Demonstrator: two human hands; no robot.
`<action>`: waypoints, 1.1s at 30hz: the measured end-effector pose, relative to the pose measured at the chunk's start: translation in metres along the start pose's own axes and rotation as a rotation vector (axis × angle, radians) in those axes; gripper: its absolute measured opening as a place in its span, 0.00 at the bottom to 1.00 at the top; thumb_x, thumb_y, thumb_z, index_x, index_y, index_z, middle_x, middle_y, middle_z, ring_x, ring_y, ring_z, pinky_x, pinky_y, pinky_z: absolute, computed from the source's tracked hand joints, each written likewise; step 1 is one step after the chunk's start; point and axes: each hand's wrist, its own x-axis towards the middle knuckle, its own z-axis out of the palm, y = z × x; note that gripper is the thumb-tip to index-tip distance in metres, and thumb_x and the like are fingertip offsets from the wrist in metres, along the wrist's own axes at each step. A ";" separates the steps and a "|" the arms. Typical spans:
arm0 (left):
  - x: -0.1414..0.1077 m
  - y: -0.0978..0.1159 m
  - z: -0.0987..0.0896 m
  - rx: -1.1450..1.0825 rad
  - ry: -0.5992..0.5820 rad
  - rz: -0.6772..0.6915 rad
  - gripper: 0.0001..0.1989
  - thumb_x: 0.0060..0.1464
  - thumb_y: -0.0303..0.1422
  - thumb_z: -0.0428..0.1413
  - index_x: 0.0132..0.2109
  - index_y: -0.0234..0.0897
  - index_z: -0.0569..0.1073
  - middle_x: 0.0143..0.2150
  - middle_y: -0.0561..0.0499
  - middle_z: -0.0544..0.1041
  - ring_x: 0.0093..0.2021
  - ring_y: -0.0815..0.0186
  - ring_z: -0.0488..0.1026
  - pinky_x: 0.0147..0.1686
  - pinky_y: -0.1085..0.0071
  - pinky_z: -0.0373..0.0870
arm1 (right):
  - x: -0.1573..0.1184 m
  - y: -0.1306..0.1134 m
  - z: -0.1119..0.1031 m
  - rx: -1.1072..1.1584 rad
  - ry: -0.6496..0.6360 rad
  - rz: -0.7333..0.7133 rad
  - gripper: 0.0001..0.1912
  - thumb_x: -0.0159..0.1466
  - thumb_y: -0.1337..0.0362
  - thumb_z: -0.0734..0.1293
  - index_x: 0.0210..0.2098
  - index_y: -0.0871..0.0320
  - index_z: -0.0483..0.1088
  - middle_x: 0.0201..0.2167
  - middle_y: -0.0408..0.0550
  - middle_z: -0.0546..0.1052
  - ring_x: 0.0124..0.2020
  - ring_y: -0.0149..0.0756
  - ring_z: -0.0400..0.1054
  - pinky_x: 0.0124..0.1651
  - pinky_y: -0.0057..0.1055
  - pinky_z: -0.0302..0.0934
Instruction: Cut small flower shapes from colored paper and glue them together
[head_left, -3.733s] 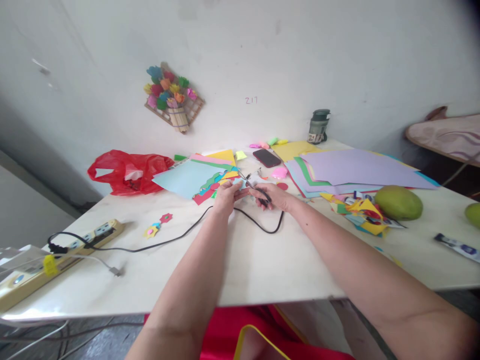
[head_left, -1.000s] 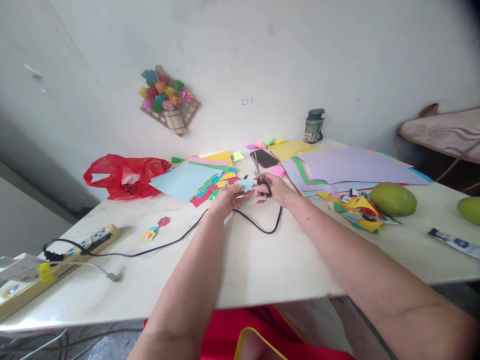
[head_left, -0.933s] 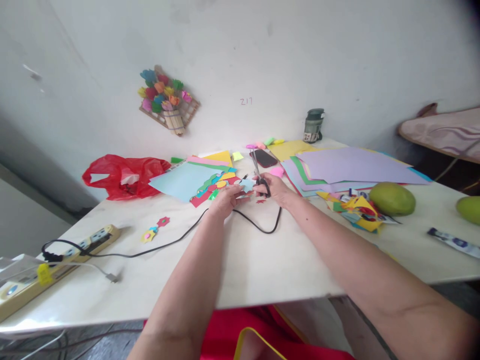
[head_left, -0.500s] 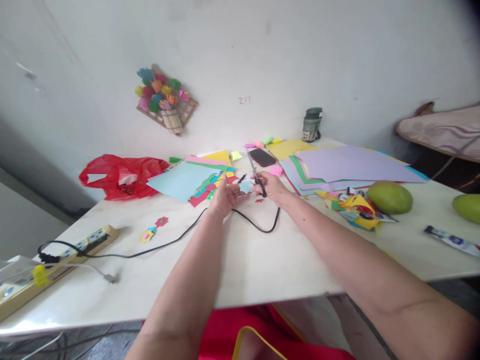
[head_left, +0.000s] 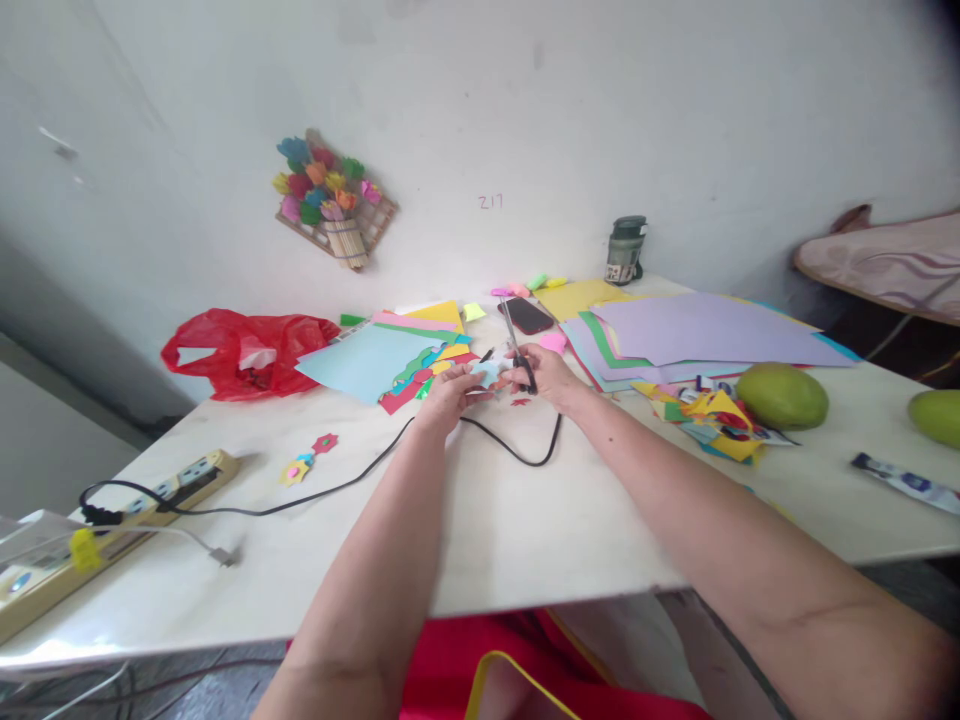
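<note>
In the middle of the white table, my left hand (head_left: 448, 395) pinches a small light blue paper piece (head_left: 489, 373) between thumb and fingers. My right hand (head_left: 545, 373) is closed around a pair of scissors (head_left: 512, 325), black at the handle, whose blades point up and away toward the wall. Some right fingertips also reach the edge of the blue piece. Just below the hands lies a small red paper scrap (head_left: 520, 402). Left of them are cut colored paper shapes (head_left: 420, 382). Two small paper flowers, one red (head_left: 325, 442) and one yellow (head_left: 295, 472), rest nearer the left.
A black cable (head_left: 322, 493) runs from a power strip (head_left: 187, 480) past my hands. Around them are a red plastic bag (head_left: 225, 350), a phone (head_left: 526, 315), colored sheets (head_left: 697, 325), paper scraps (head_left: 720, 420), a green mango (head_left: 782, 395), a tube (head_left: 907, 483) and a bottle (head_left: 625, 248).
My left hand has gone from open fingers beside the blue paper to a pinch on it. The right hand still holds the scissors, barely moved.
</note>
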 end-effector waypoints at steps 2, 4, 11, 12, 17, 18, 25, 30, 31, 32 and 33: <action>0.001 0.000 -0.001 0.008 -0.016 0.003 0.11 0.39 0.30 0.64 0.28 0.33 0.68 0.27 0.53 0.74 0.29 0.67 0.75 0.35 0.68 0.74 | 0.001 0.000 -0.002 -0.015 0.041 -0.008 0.19 0.45 0.68 0.73 0.35 0.58 0.66 0.20 0.39 0.73 0.18 0.28 0.67 0.20 0.23 0.56; 0.001 -0.001 -0.001 0.029 -0.037 0.004 0.12 0.39 0.31 0.64 0.28 0.33 0.68 0.27 0.52 0.74 0.29 0.67 0.75 0.35 0.68 0.73 | 0.002 0.000 -0.004 -0.024 0.061 -0.022 0.19 0.45 0.68 0.73 0.36 0.58 0.66 0.20 0.39 0.73 0.19 0.29 0.67 0.19 0.23 0.54; 0.001 -0.004 0.002 0.126 -0.094 -0.017 0.15 0.35 0.32 0.67 0.28 0.33 0.68 0.27 0.53 0.74 0.23 0.70 0.73 0.31 0.70 0.71 | 0.001 -0.004 -0.002 0.034 0.020 -0.079 0.23 0.41 0.66 0.75 0.35 0.59 0.66 0.20 0.35 0.70 0.20 0.26 0.65 0.24 0.24 0.58; 0.000 -0.004 0.003 0.136 -0.099 -0.020 0.15 0.35 0.32 0.67 0.28 0.33 0.69 0.26 0.53 0.74 0.23 0.70 0.72 0.31 0.70 0.71 | 0.000 -0.005 -0.001 0.041 0.014 -0.078 0.23 0.40 0.67 0.75 0.35 0.59 0.66 0.20 0.35 0.70 0.20 0.26 0.64 0.24 0.24 0.58; -0.001 -0.004 0.007 0.189 -0.112 -0.051 0.15 0.34 0.32 0.67 0.27 0.33 0.69 0.23 0.53 0.74 0.22 0.71 0.70 0.30 0.71 0.70 | -0.002 -0.006 0.001 0.056 -0.040 -0.074 0.21 0.40 0.69 0.73 0.34 0.59 0.67 0.19 0.35 0.69 0.22 0.27 0.64 0.26 0.24 0.59; -0.001 -0.005 0.008 0.192 -0.106 -0.053 0.15 0.33 0.32 0.67 0.27 0.33 0.69 0.23 0.53 0.73 0.22 0.72 0.70 0.30 0.71 0.70 | -0.001 -0.006 0.002 0.054 -0.045 -0.069 0.21 0.41 0.70 0.72 0.34 0.59 0.67 0.19 0.35 0.69 0.22 0.27 0.65 0.26 0.24 0.59; 0.002 -0.006 0.005 0.122 -0.008 0.052 0.15 0.33 0.33 0.67 0.25 0.33 0.69 0.26 0.53 0.73 0.28 0.69 0.72 0.32 0.69 0.72 | 0.001 -0.003 0.006 0.074 0.066 -0.057 0.22 0.40 0.69 0.73 0.34 0.58 0.66 0.20 0.36 0.70 0.20 0.26 0.63 0.25 0.24 0.59; 0.002 -0.005 0.005 0.038 0.049 0.083 0.16 0.34 0.33 0.68 0.27 0.34 0.68 0.24 0.56 0.70 0.27 0.69 0.73 0.33 0.69 0.73 | 0.000 0.001 0.012 0.056 0.049 -0.033 0.22 0.40 0.68 0.73 0.35 0.58 0.66 0.19 0.35 0.69 0.18 0.25 0.62 0.22 0.24 0.58; 0.001 -0.004 0.005 0.035 0.051 0.082 0.16 0.34 0.33 0.68 0.28 0.34 0.68 0.24 0.56 0.70 0.27 0.69 0.73 0.33 0.69 0.73 | 0.000 0.001 0.012 0.052 0.037 -0.029 0.21 0.40 0.67 0.73 0.35 0.58 0.67 0.19 0.35 0.70 0.18 0.25 0.62 0.22 0.24 0.58; 0.001 -0.004 0.005 0.034 0.048 0.080 0.16 0.34 0.33 0.68 0.28 0.34 0.68 0.24 0.56 0.70 0.27 0.69 0.73 0.33 0.69 0.73 | -0.001 0.001 0.012 0.046 0.025 -0.024 0.21 0.40 0.67 0.73 0.34 0.58 0.67 0.20 0.35 0.70 0.18 0.24 0.62 0.22 0.24 0.58; 0.001 -0.003 0.005 0.036 0.043 0.079 0.16 0.35 0.33 0.68 0.28 0.34 0.69 0.24 0.56 0.70 0.27 0.69 0.73 0.33 0.69 0.73 | -0.002 0.001 0.012 0.040 0.016 -0.017 0.21 0.41 0.66 0.73 0.34 0.58 0.66 0.20 0.36 0.70 0.18 0.24 0.62 0.22 0.24 0.58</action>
